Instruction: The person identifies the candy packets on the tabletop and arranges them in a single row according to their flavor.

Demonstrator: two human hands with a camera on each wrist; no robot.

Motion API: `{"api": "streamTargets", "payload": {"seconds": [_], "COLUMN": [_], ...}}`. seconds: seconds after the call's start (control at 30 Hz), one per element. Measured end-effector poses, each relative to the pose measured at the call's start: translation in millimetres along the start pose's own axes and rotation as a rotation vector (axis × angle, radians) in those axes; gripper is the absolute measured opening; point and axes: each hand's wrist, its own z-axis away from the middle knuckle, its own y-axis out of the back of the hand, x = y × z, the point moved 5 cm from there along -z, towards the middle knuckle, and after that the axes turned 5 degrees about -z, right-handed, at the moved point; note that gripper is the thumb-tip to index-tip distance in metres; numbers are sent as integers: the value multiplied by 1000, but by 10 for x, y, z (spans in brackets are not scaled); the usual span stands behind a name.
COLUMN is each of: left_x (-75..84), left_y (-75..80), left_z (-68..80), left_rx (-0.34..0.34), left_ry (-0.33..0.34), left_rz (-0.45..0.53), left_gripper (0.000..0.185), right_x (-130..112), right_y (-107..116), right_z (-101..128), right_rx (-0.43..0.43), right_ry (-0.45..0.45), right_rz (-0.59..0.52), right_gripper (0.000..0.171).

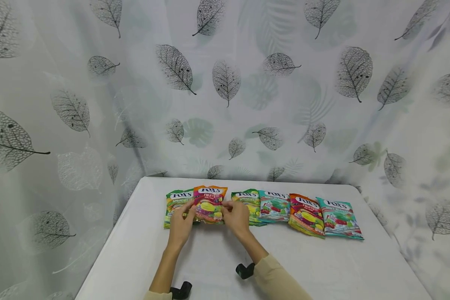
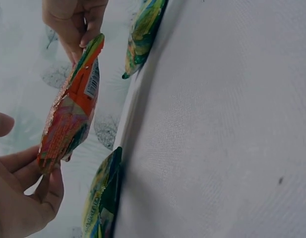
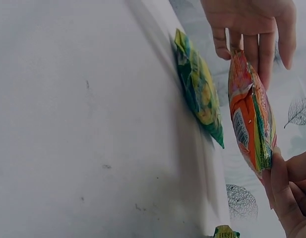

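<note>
An orange Fox's Fruits candy bag is held up off the white table between both hands, its front facing me. My right hand pinches its right edge; the right wrist view shows thumb and fingers on the bag's corner. At the opposite edge, the fingers of my left hand touch the bag, and the thumb stands apart from it. A green Fox's candy bag lies behind the left hand, partly covered. Just right of the held bag is another green Fox's bag, partly behind the right hand.
Farther right in the row lie a teal Fox's bag, an orange Fox's Fruits bag and a second teal bag. The white table ends at a leaf-patterned curtain. Black wrist-camera mounts sit near both sleeves.
</note>
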Motion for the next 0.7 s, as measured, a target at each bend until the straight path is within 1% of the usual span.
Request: {"api": "streamTargets", "payload": {"seconds": [0.27, 0.5, 0.7], "left_x": [-6, -66, -102], "left_y": [57, 93, 142], "left_z": [100, 165, 237], "left_rx": [10, 35, 55], "left_ry": [37, 63, 78], "left_rz": [33, 25, 2], "left_gripper": [40, 40, 40], "right_x": [-31, -75, -106], "right_y": [-25, -24, -41], "right_z": [84, 141, 215], "right_rx": [-22, -21, -18], "right_ry": [-30, -17, -7], "right_rz": [-18, 2, -8], "right_gripper": [15, 14, 15]}}
